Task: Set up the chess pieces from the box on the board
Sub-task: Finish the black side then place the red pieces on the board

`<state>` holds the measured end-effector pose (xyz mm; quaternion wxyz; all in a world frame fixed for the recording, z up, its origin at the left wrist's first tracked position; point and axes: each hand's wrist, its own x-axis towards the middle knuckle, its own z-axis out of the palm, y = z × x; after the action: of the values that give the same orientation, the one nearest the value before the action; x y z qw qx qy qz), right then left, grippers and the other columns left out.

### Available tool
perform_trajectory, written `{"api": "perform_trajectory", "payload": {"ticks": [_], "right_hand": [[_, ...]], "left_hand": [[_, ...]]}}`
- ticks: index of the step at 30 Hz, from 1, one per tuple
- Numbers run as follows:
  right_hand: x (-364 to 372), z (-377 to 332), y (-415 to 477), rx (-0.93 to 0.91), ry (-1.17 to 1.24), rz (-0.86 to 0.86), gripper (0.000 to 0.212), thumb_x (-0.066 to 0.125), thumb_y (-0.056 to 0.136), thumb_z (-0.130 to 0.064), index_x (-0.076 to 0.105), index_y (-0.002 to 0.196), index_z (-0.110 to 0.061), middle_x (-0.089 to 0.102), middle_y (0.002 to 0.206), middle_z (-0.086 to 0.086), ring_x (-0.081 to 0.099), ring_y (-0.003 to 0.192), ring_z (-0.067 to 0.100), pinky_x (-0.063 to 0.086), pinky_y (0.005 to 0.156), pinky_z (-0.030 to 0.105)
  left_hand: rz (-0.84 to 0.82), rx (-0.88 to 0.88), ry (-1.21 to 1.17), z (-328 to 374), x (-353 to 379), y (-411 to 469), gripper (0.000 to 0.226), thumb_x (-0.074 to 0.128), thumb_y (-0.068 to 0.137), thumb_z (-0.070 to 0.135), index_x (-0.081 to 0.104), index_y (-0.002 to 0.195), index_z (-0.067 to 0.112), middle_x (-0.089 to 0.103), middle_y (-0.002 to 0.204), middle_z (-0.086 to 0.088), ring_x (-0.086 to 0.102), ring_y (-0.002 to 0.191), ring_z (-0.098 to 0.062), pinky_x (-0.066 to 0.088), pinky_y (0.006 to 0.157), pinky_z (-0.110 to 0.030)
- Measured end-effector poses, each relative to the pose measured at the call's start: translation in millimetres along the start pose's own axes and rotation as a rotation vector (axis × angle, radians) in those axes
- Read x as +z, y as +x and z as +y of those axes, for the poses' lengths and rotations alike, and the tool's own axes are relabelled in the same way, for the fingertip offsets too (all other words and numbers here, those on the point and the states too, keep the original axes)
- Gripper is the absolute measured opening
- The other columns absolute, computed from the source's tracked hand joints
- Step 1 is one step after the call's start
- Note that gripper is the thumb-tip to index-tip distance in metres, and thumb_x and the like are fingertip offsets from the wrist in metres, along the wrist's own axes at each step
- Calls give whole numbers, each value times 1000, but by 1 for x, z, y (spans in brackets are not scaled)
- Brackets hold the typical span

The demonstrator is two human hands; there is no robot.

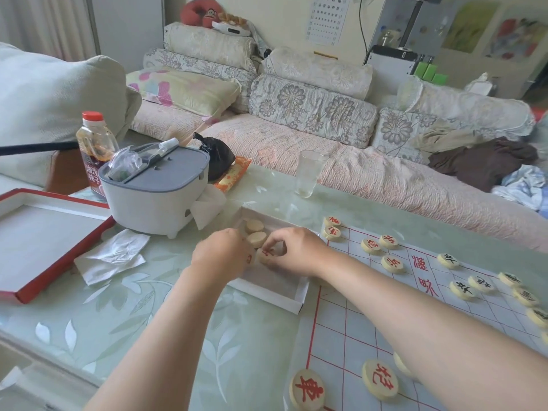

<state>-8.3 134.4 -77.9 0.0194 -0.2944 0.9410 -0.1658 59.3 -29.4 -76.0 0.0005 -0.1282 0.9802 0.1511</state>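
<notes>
From the head view, both hands worked inside the box (292, 302), a shallow white tray that sat on the worktop (148, 321) touching the board's far-left corner, presumably so pieces had only a short way to travel. The left hand (221, 256) was curled over the box's left edge with its fingers hidden behind the knuckles; I could not tell whether its grip was closed on anything, though a scrap of red marking showed just at its right side. The right hand (299, 252) had its fingertips pinched narrowly on a red-marked piece (264, 256), lifting or turning it, probably to read its face before placing it. Two blank-faced pieces (255, 232) lay beyond it in the box, face down, so they were left to be turned over.

The board (370, 327) lay to the right, already carrying red pieces (391, 264) along its far-left part, black pieces (462, 289) at the far right and two large red discs (379, 379) at the near edge. By that spread the set-up looked well advanced. The red lid (35, 241) lay aside at the left, out of the hands' way.
</notes>
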Motion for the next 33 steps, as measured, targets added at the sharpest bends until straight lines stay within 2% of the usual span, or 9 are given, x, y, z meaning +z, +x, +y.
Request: {"api": "perform_trajectory", "payload": {"ticks": [3,9,13,16,22,25,28,30,33], "right_hand": [[-6,1,-4,6,-25,-18,26,72,78,-54,68,99,-39,54,77,-23,51,81,4,36,65,19],[-16,9,-12,57,-46,-100,57,83,68,-46,65,121,-37,68,114,-15,60,106,9,47,93,29],[-14,12,-18,44,-66,-109,50,80,72,-49,69,119,-34,66,121,-11,58,116,14,47,97,32],[-13,10,-19,24,-126,-97,50,77,76,-50,67,122,-32,64,125,-8,55,119,17,40,93,26],[-5,11,-26,-36,-212,-94,23,56,91,-51,65,105,-34,60,119,3,46,122,27,28,108,40],[-7,16,-27,-53,-169,-22,13,60,90,-46,61,96,-34,61,109,-1,50,117,27,31,103,37],[-27,33,-27,115,66,184,44,76,80,-40,62,120,-29,65,120,-4,58,112,19,43,99,34],[-43,52,-31,224,114,257,44,78,78,-39,60,117,-30,65,117,-6,60,106,17,47,91,31],[-56,81,-41,331,110,232,31,79,76,-42,62,100,-32,64,106,-9,59,97,13,42,78,26]], "left_hand": [[-76,65,-141,7,5,0,20,49,96,20,67,105,19,63,105,-5,58,90,-24,51,78,-35],[-74,139,-160,12,13,1,25,51,96,22,66,115,26,64,114,-5,58,100,-23,49,83,-30],[-116,131,-155,13,13,2,31,51,92,27,61,122,29,60,122,0,56,109,-21,47,90,-31],[-94,153,-85,16,14,-3,40,60,81,39,58,121,35,60,119,7,55,109,-19,45,88,-27],[-68,179,-21,22,18,-2,41,59,85,36,58,124,25,58,122,-3,55,110,-23,45,87,-29],[-43,190,-35,27,16,-4,30,57,86,32,63,113,20,60,110,-3,56,103,-23,42,81,-26],[24,206,-125,35,11,-7,20,54,85,28,65,100,21,59,92,2,56,83,-18,48,73,-27],[22,200,-206,41,8,-8,21,58,84,31,62,103,24,61,94,4,59,82,-17,52,71,-29],[-22,222,-256,50,8,-5,42,70,79,42,57,116,27,64,108,3,60,89,-17,53,74,-30]]}}
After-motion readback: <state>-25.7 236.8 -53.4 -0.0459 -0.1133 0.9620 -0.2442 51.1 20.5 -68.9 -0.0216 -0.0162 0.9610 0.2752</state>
